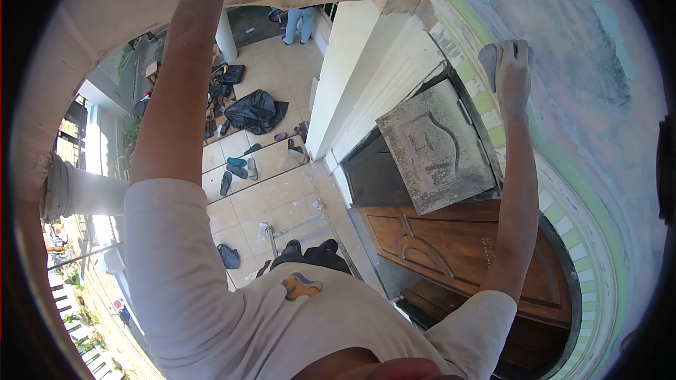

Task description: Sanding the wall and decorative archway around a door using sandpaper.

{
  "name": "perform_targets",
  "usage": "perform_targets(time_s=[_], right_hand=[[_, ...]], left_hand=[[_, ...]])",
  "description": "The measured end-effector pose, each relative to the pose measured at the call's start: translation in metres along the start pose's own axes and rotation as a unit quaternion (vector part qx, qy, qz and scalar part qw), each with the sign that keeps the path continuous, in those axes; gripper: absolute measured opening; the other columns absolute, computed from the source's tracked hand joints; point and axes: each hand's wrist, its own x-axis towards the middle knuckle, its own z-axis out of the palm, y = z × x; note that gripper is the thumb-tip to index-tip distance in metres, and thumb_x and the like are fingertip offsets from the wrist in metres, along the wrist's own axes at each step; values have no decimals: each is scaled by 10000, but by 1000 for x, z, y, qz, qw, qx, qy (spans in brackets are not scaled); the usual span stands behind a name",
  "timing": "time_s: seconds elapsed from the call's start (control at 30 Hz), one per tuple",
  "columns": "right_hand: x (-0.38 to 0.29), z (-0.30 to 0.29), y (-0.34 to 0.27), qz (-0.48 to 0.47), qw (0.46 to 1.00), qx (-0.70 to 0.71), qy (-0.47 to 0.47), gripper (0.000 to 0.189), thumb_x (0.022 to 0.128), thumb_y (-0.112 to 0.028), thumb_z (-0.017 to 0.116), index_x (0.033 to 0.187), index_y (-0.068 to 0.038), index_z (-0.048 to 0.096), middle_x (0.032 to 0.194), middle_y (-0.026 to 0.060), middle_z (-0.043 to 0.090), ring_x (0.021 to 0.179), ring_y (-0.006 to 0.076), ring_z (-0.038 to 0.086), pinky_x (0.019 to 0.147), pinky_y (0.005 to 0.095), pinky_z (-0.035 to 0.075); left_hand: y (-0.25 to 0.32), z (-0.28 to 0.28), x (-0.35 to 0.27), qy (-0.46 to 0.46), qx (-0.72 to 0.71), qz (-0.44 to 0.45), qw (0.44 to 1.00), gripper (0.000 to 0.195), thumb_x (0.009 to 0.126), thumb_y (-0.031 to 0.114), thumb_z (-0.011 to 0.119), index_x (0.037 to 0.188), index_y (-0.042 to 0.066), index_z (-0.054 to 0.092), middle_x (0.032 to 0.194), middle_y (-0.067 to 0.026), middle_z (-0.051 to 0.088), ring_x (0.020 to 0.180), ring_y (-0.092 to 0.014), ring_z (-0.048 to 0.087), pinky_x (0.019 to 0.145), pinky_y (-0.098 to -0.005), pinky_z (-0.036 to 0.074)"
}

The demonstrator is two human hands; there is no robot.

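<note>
My left arm reaches up past the top edge, and the left hand is out of view. My right hand [513, 66], coated in pale dust, is at the curved green and white wall moulding [478, 82] with its fingers curled. Whether something is held in it is hidden. Below that hand, a dusty grey panel [441, 148] with a carved curve stands tilted over a dark opening. Under the panel is a brown wooden door [449, 243] with carved lines and chalky writing. The wall [570, 63] beside my right hand is patchy with blue, pink and grey.
Far below lies a tiled floor [253, 200] with steps, several sandals [237, 169] and a black plastic bag [257, 112]. A metal frame [273, 243] shows by my feet. Another person in light blue trousers [299, 24] stands farther off. A white column [95, 193] is at the left.
</note>
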Motion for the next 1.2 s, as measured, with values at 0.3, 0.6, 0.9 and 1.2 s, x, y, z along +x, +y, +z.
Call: perform_targets(time_s=[0.3,0.6,0.9,1.2], right_hand=[[-9,-9,-25,-22,998,-36,-54,347,997,-302,627,1176,-5,634,1252,150,635,1239,326,595,1057,458,473],[-20,-18,-19,-98,983,-117,-107,703,983,-458,624,1479,19,479,1531,195,502,1405,342,493,1159,472,393],[-25,-7,-17,-86,982,-135,-100,821,870,-437,747,1563,-144,419,1505,164,506,1353,353,533,1082,451,467],[-10,19,-8,-146,968,-199,-45,740,913,-290,698,1576,-155,400,1449,157,564,1275,323,601,1036,413,522]], left_hand=[[-7,10,-11,55,-442,-86,891,530,973,321,550,1416,30,531,1556,-157,478,1445,-322,441,1205,-480,328],[-13,15,-15,64,-453,-90,885,521,972,315,549,1405,26,538,1551,-162,483,1437,-330,451,1195,-487,344],[-5,2,-5,64,-485,-97,867,507,968,292,548,1401,30,547,1543,-166,493,1434,-329,456,1191,-485,350],[-8,6,-9,52,-474,-84,875,546,946,297,565,1416,20,530,1564,-164,470,1447,-335,440,1205,-488,334]])
